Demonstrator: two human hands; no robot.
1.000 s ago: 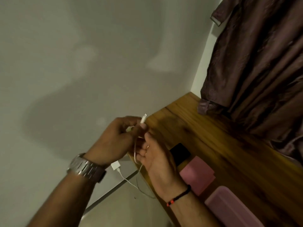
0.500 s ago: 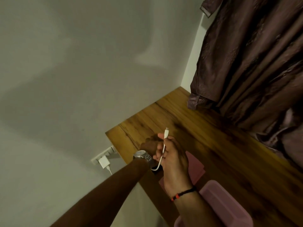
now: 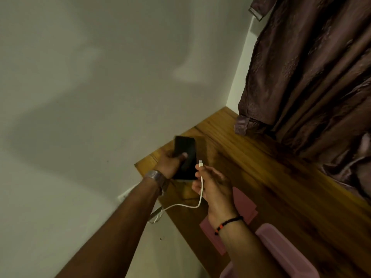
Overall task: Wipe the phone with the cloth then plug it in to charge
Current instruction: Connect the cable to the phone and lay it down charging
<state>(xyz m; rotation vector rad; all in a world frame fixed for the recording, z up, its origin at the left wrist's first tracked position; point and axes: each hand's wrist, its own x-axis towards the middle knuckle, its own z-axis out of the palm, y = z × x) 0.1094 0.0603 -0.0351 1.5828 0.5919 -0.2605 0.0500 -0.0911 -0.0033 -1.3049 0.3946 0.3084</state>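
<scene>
Change: half a second ago the left hand (image 3: pixel 169 164) was low behind the right one with no phone in sight; now it holds the phone (image 3: pixel 185 157) up off the counter (image 3: pixel 261 177), at the counter's far-left corner.
Left fingers: clamped on the phone's left edge, thumb pressed across the dark screen.
Phone: tilted, screen toward the camera, its near end just beside the right hand.
Right hand (image 3: pixel 213 187): as before, it pinches the white cable (image 3: pixel 201 189) just below the plug (image 3: pixel 201 163); fingers together on the cable, plug pointing up and away.
Cable run: loops down from the right hand, then left past the counter's edge toward the wall; the charger end is hidden behind the left forearm.
Gap: the plug sits just right of the phone's lower edge, apart from it, not yet in.
Cloth: a pink cloth (image 3: pixel 246 205) lies flat on the counter, partly under the right wrist, no hand on it.
Other: pink box (image 3: pixel 285 251) at near right; dark curtain (image 3: pixel 311 77) hangs over the far right.
Meaning: wiping looks finished; both parts for charging are now in hand.
Next: likely to line the plug up with the port on the phone's near end, which cannot be made out here.
</scene>
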